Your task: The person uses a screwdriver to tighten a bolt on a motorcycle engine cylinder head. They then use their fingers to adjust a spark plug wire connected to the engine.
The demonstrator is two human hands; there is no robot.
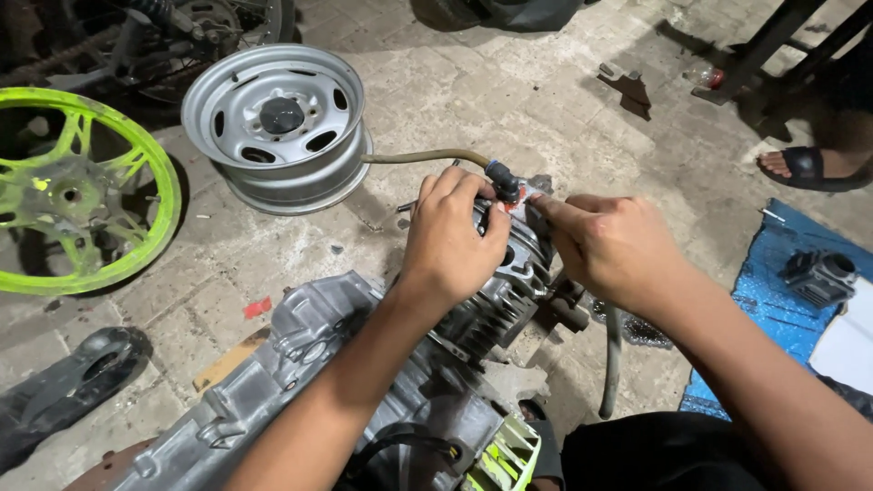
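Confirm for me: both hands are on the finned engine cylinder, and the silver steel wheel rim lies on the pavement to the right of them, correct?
Not quite. Both the left hand and right hand are on the finned engine cylinder, but the silver steel wheel rim lies on the pavement to their left, not their right. The head view shows it.

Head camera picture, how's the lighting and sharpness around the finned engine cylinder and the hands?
Head view: even overhead light, soft shadows on the paving; the finned cylinder and both hands, left hand and right hand, are sharp; mild sheen on the steel wheel rim; top corners fall dark.
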